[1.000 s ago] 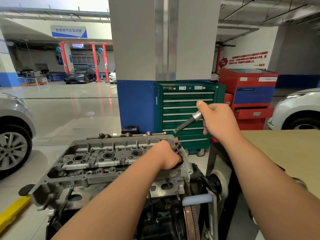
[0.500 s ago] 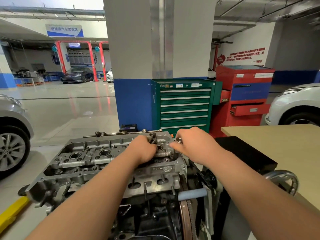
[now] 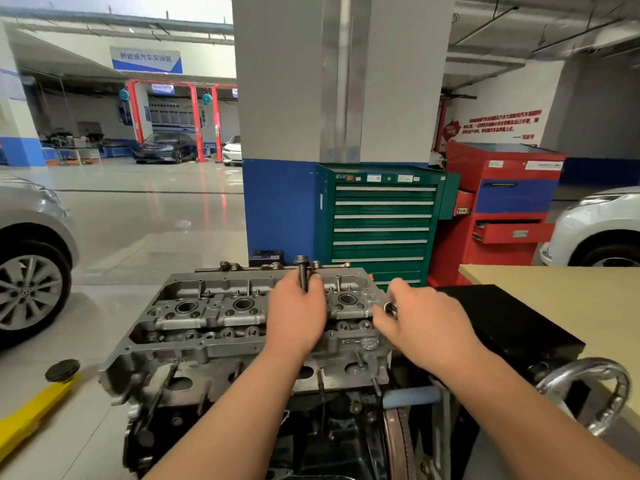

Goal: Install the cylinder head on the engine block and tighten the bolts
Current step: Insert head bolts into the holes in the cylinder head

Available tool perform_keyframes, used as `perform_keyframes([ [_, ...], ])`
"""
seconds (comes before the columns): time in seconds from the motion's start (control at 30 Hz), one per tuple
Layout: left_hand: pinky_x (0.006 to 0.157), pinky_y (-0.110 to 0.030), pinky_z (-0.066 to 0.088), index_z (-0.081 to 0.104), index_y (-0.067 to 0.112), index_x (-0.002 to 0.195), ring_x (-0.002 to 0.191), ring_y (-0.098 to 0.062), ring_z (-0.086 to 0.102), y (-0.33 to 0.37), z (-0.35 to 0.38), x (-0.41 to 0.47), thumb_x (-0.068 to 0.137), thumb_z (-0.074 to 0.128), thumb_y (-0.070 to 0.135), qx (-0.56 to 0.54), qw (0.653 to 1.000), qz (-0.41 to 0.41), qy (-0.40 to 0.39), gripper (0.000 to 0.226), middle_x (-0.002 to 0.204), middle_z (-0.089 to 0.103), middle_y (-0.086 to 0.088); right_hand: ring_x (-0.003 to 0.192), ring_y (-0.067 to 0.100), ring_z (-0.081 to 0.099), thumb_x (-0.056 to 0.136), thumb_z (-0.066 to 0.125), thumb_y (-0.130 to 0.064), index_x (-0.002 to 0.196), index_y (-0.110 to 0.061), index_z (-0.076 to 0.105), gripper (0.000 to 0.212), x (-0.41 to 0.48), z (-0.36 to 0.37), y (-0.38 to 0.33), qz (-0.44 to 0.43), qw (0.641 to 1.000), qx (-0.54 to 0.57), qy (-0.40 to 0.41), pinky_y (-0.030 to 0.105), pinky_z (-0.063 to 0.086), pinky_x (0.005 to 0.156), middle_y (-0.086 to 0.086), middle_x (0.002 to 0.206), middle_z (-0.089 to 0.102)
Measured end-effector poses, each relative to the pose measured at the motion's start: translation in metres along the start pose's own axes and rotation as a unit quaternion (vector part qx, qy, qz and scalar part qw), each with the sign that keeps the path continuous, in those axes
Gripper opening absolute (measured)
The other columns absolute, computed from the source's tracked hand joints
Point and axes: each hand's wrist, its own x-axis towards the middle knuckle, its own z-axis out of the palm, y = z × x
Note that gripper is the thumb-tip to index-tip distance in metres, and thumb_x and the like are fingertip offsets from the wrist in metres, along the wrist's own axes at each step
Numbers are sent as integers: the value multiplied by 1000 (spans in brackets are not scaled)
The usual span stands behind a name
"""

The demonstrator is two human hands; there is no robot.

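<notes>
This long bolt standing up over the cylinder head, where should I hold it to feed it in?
Pinch the bolt on its upper shank, just under its flanged head, from the near side, as your left hand does. It stands upright, head up, so that should leave the tip free for the cylinder head.

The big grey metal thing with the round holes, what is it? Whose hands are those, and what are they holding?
It is the top part of a car engine, called a cylinder head. The picture comes from a camera worn on a person's head, so you see their own two arms. The left hand holds a dark bolt upright over the metal. The right hand grips a tool; only its shiny tip shows. Behind stands a green tool chest.
</notes>
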Motion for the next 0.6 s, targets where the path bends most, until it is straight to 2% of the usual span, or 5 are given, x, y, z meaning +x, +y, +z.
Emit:
perform_keyframes([
  [0.13,51,-25,37,63,14,75,49,-8,45,4,-7,6,95,55,30,-70,991,-87,-77,27,51,50,10,56,10,55,89,48,-53,80,-25,58,32,27,-24,10,49,985,147,72,28,38,49,-8,63,59],
  [0.2,58,-28,40,68,19,85,54,-10,50,6,-24,15,95,55,33,-106,984,-120,-80,22,57,57,11,53,8,57,91,49,-51,71,-22,57,36,43,-30,2,106,931,330,118,32,44,53,-6,62,62],
  [0.33,60,-30,40,67,15,93,51,-12,49,6,-78,39,97,50,35,-53,989,-59,-123,26,63,61,5,44,14,56,99,50,-30,93,-13,51,19,83,-25,-57,245,622,742,-56,29,50,43,7,66,63],
  [0.47,45,-22,34,58,16,75,42,-9,40,1,-126,55,97,52,30,44,976,-33,-209,26,47,49,11,39,13,37,98,50,-36,88,-19,60,22,110,-14,-127,-5,817,542,-197,23,32,38,1,64,53],
  [0.6,42,-22,31,50,15,75,42,-8,32,-9,-170,66,99,50,20,-146,942,-138,-269,25,49,40,8,40,13,37,92,59,-30,82,-19,69,17,134,-23,-166,-145,816,490,-271,23,33,41,0,58,52],
])
